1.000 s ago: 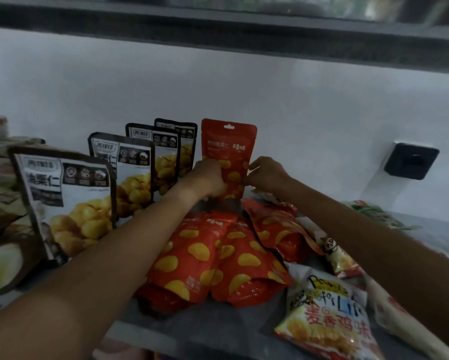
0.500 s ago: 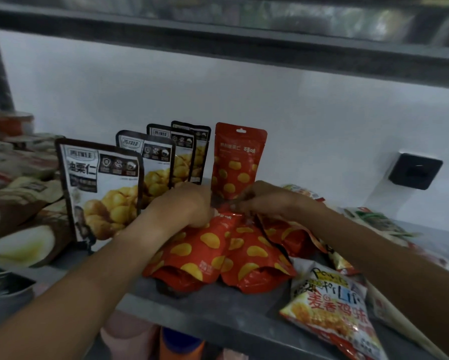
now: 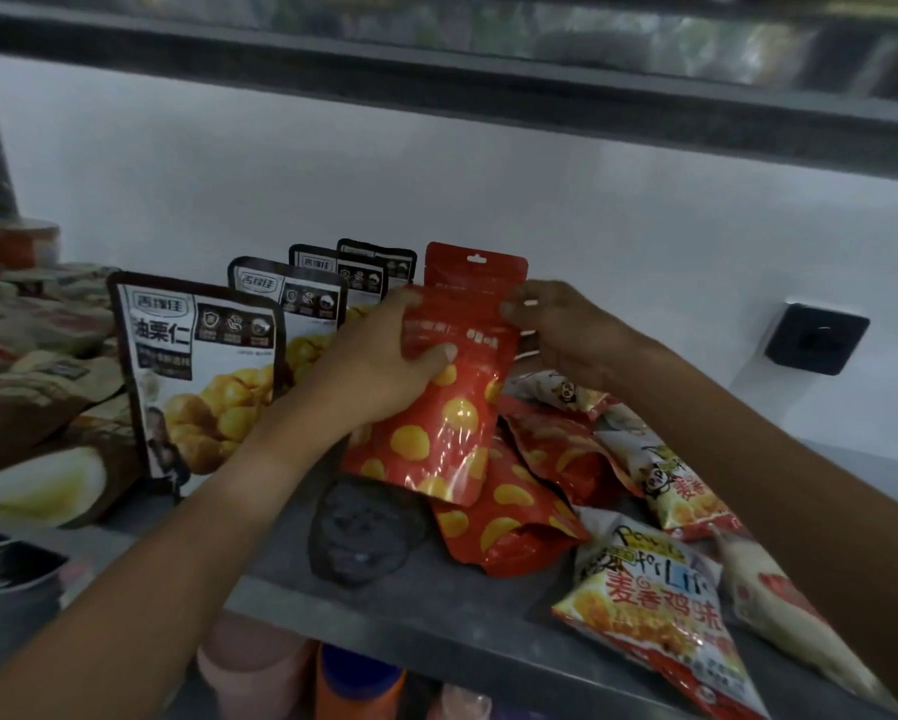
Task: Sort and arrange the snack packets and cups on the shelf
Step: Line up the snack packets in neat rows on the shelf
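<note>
Both forearms reach in from the bottom corners, up and forward over the front edge of the grey shelf point(image 3: 436, 610). Near that edge on the right lies a yellow-and-red snack bag point(image 3: 654, 610), with a pale packet point(image 3: 769, 595) beside it, partly covered by the right forearm. Below the shelf edge the tops of some cups point(image 3: 353, 678) show, cut off by the bottom of the view.

Further in, the left hand point(image 3: 384, 376) grips a red pouch point(image 3: 436, 407) with yellow spots, thumb curled across its front and fingers behind, holding it tilted just above the shelf. The right hand point(image 3: 566, 335) pinches the pouch's upper right edge; its fingertips are blurred. So the hands stand apart, both clamped on this one pouch. Under it, more red pouches point(image 3: 509, 527) lie flat in a loose heap, half hidden.

Left of the hands, four black-and-white chestnut bags point(image 3: 203, 371) stand upright in a receding row. Behind the held pouch another red pouch point(image 3: 475, 267) stands against the white wall, only its top showing. At far left, brown packets point(image 3: 47, 387) are too blurred to read.
</note>
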